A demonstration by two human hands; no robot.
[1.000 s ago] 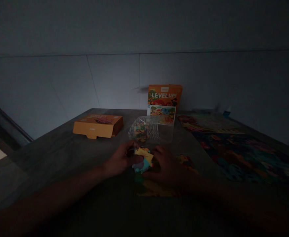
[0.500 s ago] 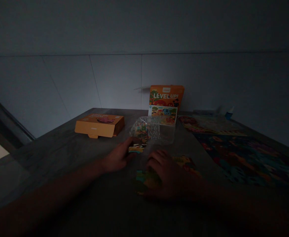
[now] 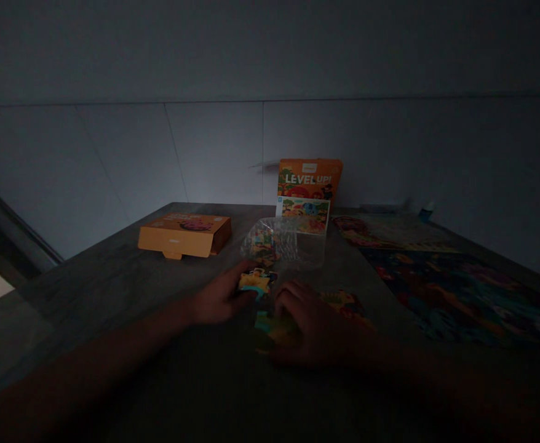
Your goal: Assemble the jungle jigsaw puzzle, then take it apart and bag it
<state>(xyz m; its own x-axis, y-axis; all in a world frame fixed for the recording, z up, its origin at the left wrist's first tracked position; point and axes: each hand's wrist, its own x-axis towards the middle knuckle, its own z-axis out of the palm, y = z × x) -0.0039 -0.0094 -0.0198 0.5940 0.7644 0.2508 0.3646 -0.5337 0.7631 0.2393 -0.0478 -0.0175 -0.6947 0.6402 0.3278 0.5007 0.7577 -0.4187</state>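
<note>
The scene is very dark. My left hand [image 3: 219, 298] pinches a small yellow and blue puzzle piece [image 3: 254, 282] just above the grey table [image 3: 113, 289]. My right hand [image 3: 313, 323] lies with fingers spread, flat on a partly joined patch of puzzle pieces [image 3: 344, 303] in front of me. A clear plastic bag of loose pieces [image 3: 281, 243] sits just beyond both hands.
An orange flat box [image 3: 184, 235] lies at the left. An orange "LEVEL UP!" box [image 3: 309, 187] stands against the wall. A large finished puzzle picture [image 3: 459, 295] covers the table's right side, with another sheet [image 3: 390, 231] behind it.
A second ago both hands held pieces together. My right hand then dropped flat onto the joined patch. My left hand carried its piece left, then slightly back toward the right hand.
</note>
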